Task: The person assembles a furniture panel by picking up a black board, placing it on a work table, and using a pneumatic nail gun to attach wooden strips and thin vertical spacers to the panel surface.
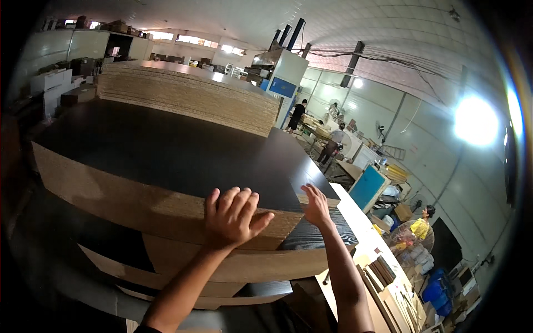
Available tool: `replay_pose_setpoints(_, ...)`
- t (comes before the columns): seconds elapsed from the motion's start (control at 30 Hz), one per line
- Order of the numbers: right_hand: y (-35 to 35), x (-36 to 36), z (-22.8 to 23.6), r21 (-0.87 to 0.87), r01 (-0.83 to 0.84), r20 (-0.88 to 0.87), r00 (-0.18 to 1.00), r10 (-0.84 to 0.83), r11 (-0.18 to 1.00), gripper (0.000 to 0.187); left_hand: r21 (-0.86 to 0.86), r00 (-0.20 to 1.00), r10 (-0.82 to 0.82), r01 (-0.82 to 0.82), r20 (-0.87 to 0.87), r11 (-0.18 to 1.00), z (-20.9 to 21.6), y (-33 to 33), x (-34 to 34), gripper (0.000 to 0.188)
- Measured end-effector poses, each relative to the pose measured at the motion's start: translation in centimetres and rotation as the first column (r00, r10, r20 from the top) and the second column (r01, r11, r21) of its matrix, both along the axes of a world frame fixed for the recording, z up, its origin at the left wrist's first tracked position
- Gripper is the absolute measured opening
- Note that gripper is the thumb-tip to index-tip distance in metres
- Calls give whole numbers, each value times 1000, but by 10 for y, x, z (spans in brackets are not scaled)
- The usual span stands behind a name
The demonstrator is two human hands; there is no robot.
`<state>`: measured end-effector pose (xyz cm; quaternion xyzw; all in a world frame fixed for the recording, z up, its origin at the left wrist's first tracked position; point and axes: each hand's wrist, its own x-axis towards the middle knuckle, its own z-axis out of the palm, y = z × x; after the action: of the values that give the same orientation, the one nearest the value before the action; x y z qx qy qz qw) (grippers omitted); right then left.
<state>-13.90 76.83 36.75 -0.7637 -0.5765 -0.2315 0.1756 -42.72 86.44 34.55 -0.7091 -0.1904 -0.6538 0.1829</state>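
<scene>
Pale wall (422, 150) beyond our black-topped panels (166, 147);
our left hand (232, 219) splayed at their edge, empty; our right hand (316, 205) half-curled near their corner; hold unclear.

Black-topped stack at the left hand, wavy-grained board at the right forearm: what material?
Black-topped stack: likely particleboard, given speckled tan edges; smooth dark face with sheen, perhaps laminate.
Wavy-grained board: wood-look face, pale lines on dark; real veneer or printed film, can't tell.
</scene>
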Motion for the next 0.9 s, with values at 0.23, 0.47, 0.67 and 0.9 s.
replay_pose_setpoints(0.23, 54, 45, -55, -200, 118, -126, 981, -145, 973, 62, -7, 999, 13, -14, -42, 1000, -2, 0, -1, 47)
replay_pose_setpoints(0.47, 60, 31, -70, 57, 230, -21, 973, -229, 972, 49, -10, 998, 11, -12, -56, 1000, 0, 0, -4, 47)
replay_pose_setpoints(0.67, 30, 15, -56, 7, 242, 27, 970, -242, 970, 49, -3, 1000, -10, 10, -12, 1000, 1, 2, -2, 47)
replay_pose_setpoints(0.9, -56, -19, -56, 101, 211, -9, 977, -211, 972, 59, -4, 998, -51, 51, 38, 999, 1, 2, -2, 45)
